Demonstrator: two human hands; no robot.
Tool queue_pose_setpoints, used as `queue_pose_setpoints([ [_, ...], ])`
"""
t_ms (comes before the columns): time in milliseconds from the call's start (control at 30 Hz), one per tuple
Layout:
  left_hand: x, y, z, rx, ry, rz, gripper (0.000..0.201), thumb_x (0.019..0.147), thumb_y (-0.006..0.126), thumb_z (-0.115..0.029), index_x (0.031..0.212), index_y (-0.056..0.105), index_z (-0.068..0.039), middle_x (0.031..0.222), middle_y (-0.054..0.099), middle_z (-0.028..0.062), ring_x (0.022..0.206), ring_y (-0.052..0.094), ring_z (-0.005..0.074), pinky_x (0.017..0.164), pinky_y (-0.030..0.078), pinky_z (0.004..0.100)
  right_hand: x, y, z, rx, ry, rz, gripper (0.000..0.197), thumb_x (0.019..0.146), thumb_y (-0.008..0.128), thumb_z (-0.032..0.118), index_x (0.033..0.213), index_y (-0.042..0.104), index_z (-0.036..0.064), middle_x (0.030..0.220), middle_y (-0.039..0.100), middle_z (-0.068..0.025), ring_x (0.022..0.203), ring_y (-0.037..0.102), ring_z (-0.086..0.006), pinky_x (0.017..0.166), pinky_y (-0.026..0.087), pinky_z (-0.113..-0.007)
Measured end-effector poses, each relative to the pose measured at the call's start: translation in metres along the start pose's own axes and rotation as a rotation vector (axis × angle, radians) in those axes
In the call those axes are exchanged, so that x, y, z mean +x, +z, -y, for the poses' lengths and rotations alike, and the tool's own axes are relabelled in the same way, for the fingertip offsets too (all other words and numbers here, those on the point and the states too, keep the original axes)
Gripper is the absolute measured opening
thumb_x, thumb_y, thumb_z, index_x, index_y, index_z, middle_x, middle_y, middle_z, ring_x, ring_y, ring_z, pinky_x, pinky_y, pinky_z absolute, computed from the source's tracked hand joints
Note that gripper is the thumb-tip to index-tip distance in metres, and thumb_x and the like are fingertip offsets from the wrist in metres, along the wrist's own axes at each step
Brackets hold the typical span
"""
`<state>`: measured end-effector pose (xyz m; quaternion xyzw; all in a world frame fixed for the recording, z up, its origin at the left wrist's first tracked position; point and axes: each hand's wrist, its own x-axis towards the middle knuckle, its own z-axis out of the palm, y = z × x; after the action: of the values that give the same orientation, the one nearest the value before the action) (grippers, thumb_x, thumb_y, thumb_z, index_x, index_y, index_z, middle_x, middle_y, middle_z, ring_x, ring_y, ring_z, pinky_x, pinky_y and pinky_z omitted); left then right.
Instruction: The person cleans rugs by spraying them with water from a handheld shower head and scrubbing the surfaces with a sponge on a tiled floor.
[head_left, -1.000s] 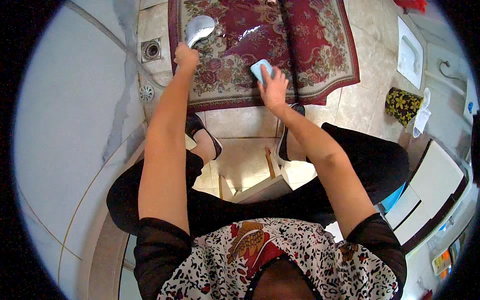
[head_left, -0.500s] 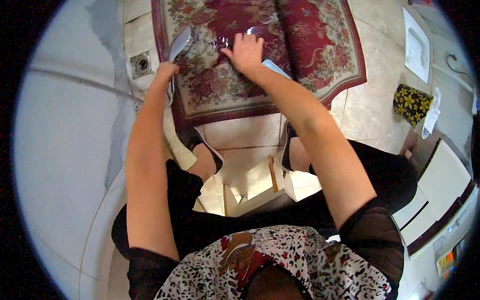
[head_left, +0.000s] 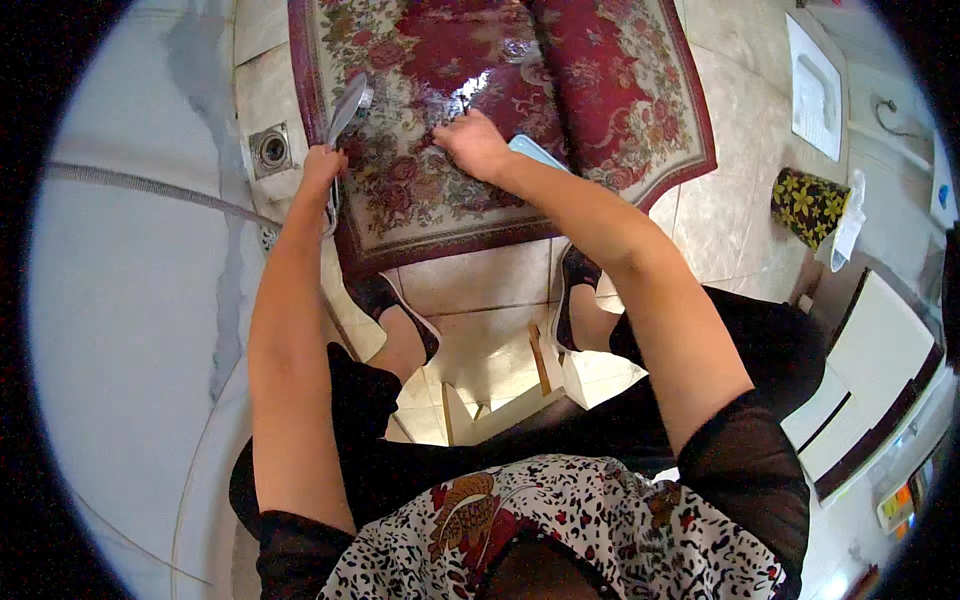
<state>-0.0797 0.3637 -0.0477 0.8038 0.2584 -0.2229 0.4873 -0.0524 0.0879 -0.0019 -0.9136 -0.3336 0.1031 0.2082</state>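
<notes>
Basically, L hand gripping showerhead, long axis fwd, slightly R, R hand over rug, grip unclear

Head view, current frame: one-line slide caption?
Left hand holding a shower head over a red floral rug, right hand near a light-blue block.

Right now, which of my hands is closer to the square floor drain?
Left. Your left hand, holding the shower head, is just right of the square floor drain; your right hand is farther right, over the patterned red rug.
</notes>
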Motion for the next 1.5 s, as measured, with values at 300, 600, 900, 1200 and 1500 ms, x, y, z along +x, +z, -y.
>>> queue_pose_setpoints([
  [300, 0.008, 0.016, -0.002, -0.670, -0.142, -0.021, 0.012, 0.053, 0.054, -0.001, 0.063, 0.048, -0.003, 0.060, 0.045, 0.0053, 0.053, 0.045, 0.0174, 0.044, 0.032, 0.0306, -0.103, 0.015, -0.060, -0.233, 0.429, -0.167, 0.030, 0.085, 0.053, 0.028, 0.108, 0.050, 0.0083, 0.104, 0.055, -0.0147, 0.102, 0.048, -0.0318, 0.079, 0.040, -0.049],
  [600, 0.002, -0.032, -0.043, -0.345, 0.031, 0.094, 0.005, 0.052, 0.053, -0.003, 0.053, 0.049, -0.006, 0.056, 0.047, 0.0034, 0.047, 0.043, 0.0180, 0.044, 0.032, 0.0310, -0.130, -0.004, -0.088, 0.735, 0.883, -0.034, 0.059, 0.071, 0.066, 0.014, 0.123, 0.041, 0.0094, 0.116, 0.050, -0.0188, 0.101, 0.055, -0.0351, 0.079, 0.046, -0.045],
  [900, -0.048, -0.122, -0.166, 0.074, 0.145, 0.150, 0.004, 0.048, 0.051, 0.001, 0.049, 0.049, -0.001, 0.090, 0.062, 0.0107, 0.081, 0.055, 0.0196, 0.058, 0.039, 0.0283, -0.104, -0.064, -0.066, 2.349, 0.583, 0.301, 0.057, 0.081, 0.049, 0.021, 0.131, 0.034, -0.0011, 0.129, 0.044, -0.0216, 0.111, 0.050, -0.0331, 0.082, 0.047, -0.042],
  [1200, -0.126, -0.129, -0.202, 0.119, 0.308, 0.102, 0.015, 0.061, 0.053, -0.006, 0.047, 0.050, -0.002, 0.075, 0.061, 0.0119, 0.068, 0.056, 0.0192, 0.053, 0.039, 0.0293, -0.137, -0.106, -0.041, 2.343, 0.466, 0.180, 0.062, 0.076, 0.049, 0.023, 0.133, 0.034, 0.0005, 0.129, 0.045, -0.0214, 0.103, 0.054, -0.0316, 0.078, 0.046, -0.041],
  [1500, -0.130, -0.206, -0.172, 0.099, 0.160, -0.131, 0.020, 0.069, 0.055, -0.017, 0.055, 0.054, -0.003, 0.077, 0.058, 0.0094, 0.060, 0.049, 0.0153, 0.051, 0.035, 0.0279, -0.160, -0.006, -0.082, 1.350, 1.034, -0.010, 0.058, 0.072, 0.060, 0.025, 0.125, 0.045, 0.0050, 0.098, 0.060, -0.0145, 0.080, 0.060, -0.0278, 0.068, 0.048, -0.036],
])
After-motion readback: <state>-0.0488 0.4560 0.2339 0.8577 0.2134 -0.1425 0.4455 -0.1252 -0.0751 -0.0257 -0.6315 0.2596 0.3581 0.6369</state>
